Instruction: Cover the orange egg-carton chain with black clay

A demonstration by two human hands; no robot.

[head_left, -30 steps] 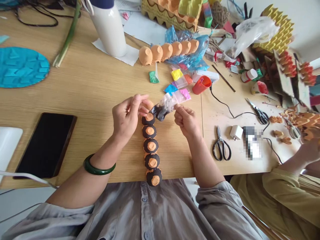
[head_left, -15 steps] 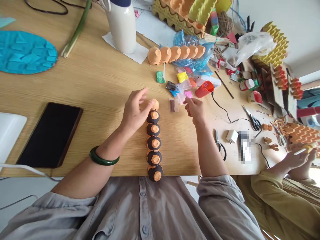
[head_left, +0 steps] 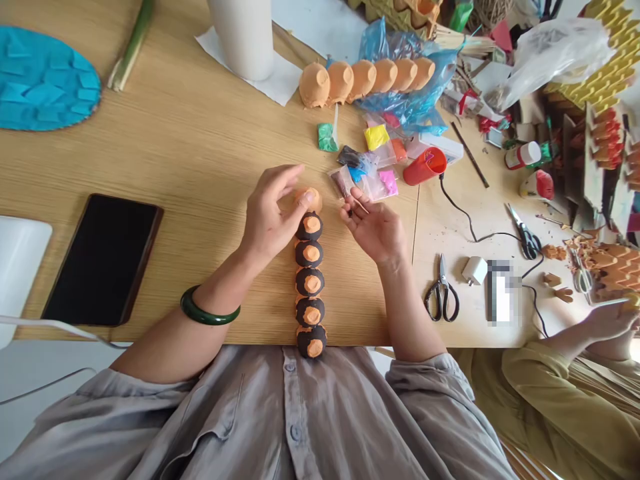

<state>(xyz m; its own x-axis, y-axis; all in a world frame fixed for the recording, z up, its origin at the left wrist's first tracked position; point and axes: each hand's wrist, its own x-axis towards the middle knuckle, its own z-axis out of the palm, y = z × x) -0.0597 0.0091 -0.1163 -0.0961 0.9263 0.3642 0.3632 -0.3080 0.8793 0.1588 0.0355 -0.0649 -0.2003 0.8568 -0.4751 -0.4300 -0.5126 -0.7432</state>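
Observation:
A row of orange egg-carton cups ringed with black clay (head_left: 310,280) runs from the table's near edge away from me. My left hand (head_left: 270,213) rests with its fingertips on the plain orange cup (head_left: 311,198) at the far end of the row, fingers spread. My right hand (head_left: 373,227) lies palm up just right of the row and pinches a small clear bag of brown clay (head_left: 343,181). More small bags of coloured clay (head_left: 377,157) lie just beyond it.
A black phone (head_left: 100,257) lies at left, a blue disc (head_left: 43,80) at far left. A white bottle (head_left: 243,33), a second orange cup row (head_left: 365,77), a red cup (head_left: 425,167), scissors (head_left: 441,297), a charger with cable (head_left: 474,270). Another person's hands (head_left: 607,323) work at right.
My right hand let go of the black clay bag, reached to the pile of bags, and came back holding a brown one. My left hand stayed on the end cup.

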